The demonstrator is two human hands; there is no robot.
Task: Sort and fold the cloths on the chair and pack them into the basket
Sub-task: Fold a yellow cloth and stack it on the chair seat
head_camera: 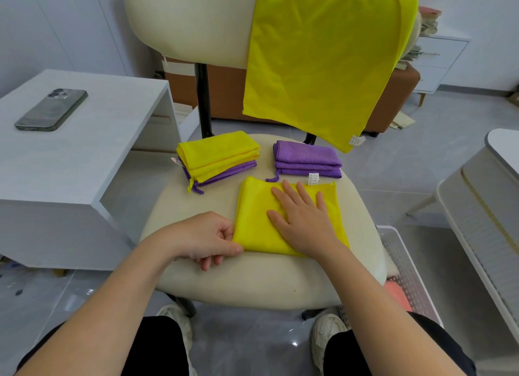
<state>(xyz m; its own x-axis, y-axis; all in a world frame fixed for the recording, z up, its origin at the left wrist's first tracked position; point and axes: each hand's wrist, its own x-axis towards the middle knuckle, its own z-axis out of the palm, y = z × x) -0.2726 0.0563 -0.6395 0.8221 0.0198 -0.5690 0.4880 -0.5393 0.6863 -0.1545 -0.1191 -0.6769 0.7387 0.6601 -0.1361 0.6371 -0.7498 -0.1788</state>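
Observation:
A half-folded yellow cloth [254, 221] lies on the cream chair seat [252, 280]. My right hand [302, 219] presses flat on it with straight fingers. My left hand [207, 238] pinches the cloth's near left corner. Behind it sit a folded yellow cloth [219, 153] stacked on a purple one [224, 175], and a folded purple pile [307, 159]. A large unfolded yellow cloth [323, 61] hangs over the chair back [191, 19]. The white perforated basket [404, 269] stands on the floor to the right of the chair, with something pink inside.
A white side table [70, 156] with a phone [52, 108] stands to the left. A brown bench [393, 100] and a white drawer unit [441, 61] are behind the chair. White furniture [483, 207] stands at the right. My knees and shoes are below the seat.

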